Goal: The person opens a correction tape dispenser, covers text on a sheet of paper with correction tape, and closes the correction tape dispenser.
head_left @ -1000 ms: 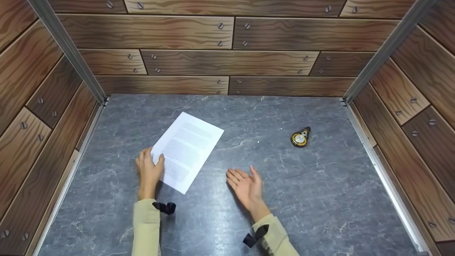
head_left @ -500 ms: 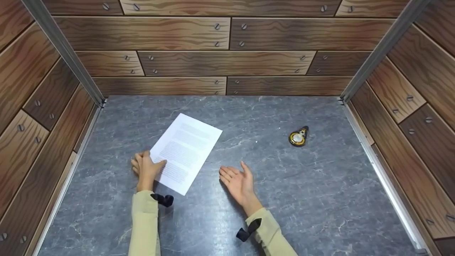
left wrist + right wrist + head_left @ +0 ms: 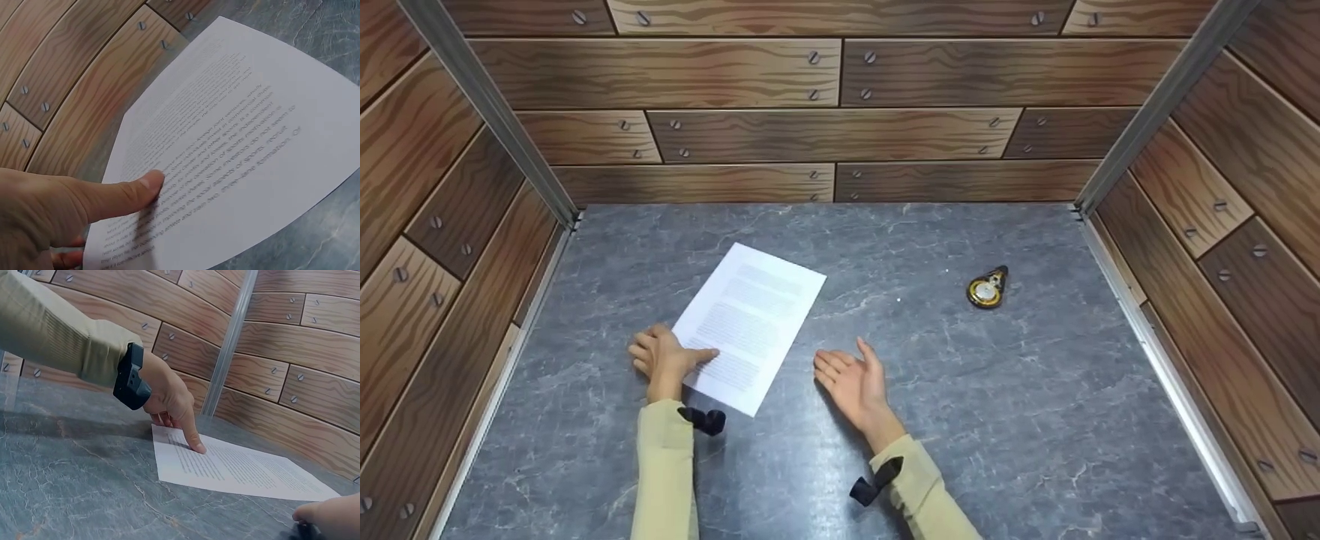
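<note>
A white sheet of printed paper [image 3: 750, 322] lies at a slant on the grey marbled table, left of centre. My left hand [image 3: 664, 360] is at its left edge. The straight thumb [image 3: 149, 183] rests on the printed side, while the other fingers bend outside the edge, partly hidden. In the right wrist view that thumb touches the paper near its corner. To the right of the sheet, my right hand [image 3: 851, 382] lies palm up, fingers extended and holding nothing. Only a blurred part of it shows in its own wrist view.
A small black and yellow teardrop-shaped object with a pale round centre [image 3: 987, 288] lies at the right. Tiny white specks dot the table. Wood-patterned walls [image 3: 840, 135] with metal corner posts enclose the back and sides.
My left thumb has slid farther over the paper as its other fingers spread left. The sheet's near corner has shifted slightly right. My right hand has moved a little left toward the sheet.
</note>
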`<state>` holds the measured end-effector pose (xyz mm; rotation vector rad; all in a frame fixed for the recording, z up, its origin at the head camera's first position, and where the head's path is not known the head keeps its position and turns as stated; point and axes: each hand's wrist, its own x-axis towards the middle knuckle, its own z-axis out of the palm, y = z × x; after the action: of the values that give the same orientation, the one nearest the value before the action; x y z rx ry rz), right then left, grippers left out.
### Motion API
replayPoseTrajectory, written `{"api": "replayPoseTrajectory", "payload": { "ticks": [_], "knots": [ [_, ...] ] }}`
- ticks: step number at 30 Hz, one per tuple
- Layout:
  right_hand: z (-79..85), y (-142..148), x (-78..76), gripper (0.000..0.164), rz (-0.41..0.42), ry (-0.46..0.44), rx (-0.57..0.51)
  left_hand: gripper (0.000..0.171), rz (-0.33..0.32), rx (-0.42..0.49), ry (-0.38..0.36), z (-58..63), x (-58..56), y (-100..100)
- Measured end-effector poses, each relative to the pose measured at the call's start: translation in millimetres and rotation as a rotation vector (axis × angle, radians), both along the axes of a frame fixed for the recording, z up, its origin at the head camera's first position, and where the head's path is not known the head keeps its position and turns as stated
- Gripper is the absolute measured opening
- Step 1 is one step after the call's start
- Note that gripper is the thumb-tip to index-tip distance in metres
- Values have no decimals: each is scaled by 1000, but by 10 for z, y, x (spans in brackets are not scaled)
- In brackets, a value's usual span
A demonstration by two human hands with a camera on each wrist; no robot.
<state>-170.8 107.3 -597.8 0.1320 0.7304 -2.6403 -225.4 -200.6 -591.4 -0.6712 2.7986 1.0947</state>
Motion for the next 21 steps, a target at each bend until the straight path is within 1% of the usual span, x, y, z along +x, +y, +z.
{"api": "replayPoseTrajectory", "payload": {
  "ticks": [3,7,9,12,13,15,17,19,21],
  "knots": [
    [7,-22,-1,85,8,-2,7,112,4,7,-16,14,16,15],
    [9,-45,-3,86,7,-8,-5,105,-5,-10,-27,-8,47,40],
    [9,-53,-6,86,8,-10,-11,102,-15,-13,-31,-25,75,54],
    [5,-59,-9,86,6,-11,-3,103,-29,6,-19,-36,128,75],
    [3,-59,-11,86,3,-16,-2,103,-28,27,-14,-33,149,85],
    [-1,-58,-15,88,-5,-23,5,96,-30,70,9,-28,184,102],
    [-4,-55,-20,89,-12,-25,13,82,-37,119,48,-18,217,126],
    [-4,-54,-23,90,-12,-31,21,65,-43,208,93,-14,250,153],
    [-3,-46,-27,88,-8,-27,37,49,-58,327,130,-26,278,184]
  ]
}}
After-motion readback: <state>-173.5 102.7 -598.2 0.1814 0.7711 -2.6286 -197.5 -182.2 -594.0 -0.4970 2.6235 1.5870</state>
